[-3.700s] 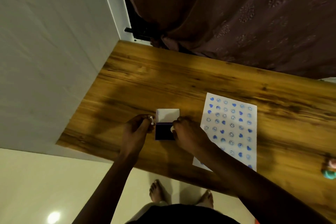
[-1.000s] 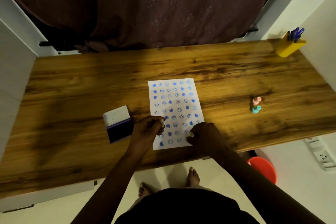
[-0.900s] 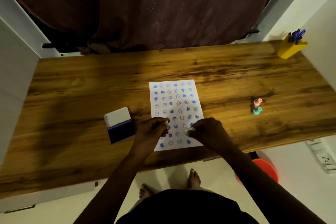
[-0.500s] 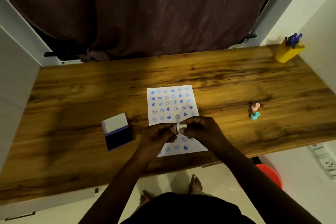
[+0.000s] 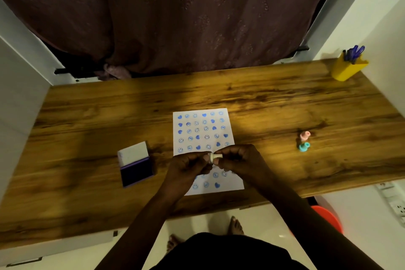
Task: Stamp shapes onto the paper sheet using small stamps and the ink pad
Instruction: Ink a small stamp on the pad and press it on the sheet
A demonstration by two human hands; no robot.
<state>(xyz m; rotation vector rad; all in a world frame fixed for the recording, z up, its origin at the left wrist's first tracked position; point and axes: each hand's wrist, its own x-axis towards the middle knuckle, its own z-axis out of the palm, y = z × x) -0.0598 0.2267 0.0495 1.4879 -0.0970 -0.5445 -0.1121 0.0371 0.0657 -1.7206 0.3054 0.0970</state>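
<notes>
Both hands meet just above the lower half of the paper sheet (image 5: 203, 131), and together they hold one small white stamp (image 5: 213, 157). The left hand (image 5: 188, 165) pinches the wider end of the stamp with its fingertips, and the right hand (image 5: 237, 160) grips the narrow stem from the other side. The stamp lies on its side, with its long axis going left to right between the two hands, so its printing face does not point down to the paper. From this view I cannot tell whether the face already carries ink.

The ink pad (image 5: 136, 165) stands open on the wooden desk (image 5: 285, 105), to the left of the hands and well apart from the sheet. Its dark blue pad faces up and its white lid is folded back. The left hand is the nearer one to it. I judge that the coming move depends on this: the stamp must first be turned upright, and if it needs ink it must travel left to the pad.

The sheet is white and lies flat, with its long side going away from the person. Rows of blue hearts and smiley faces cover it almost fully.

A pink stamp (image 5: 305, 135) and a teal stamp (image 5: 304, 146) wait on the desk to the right, near each other.
</notes>
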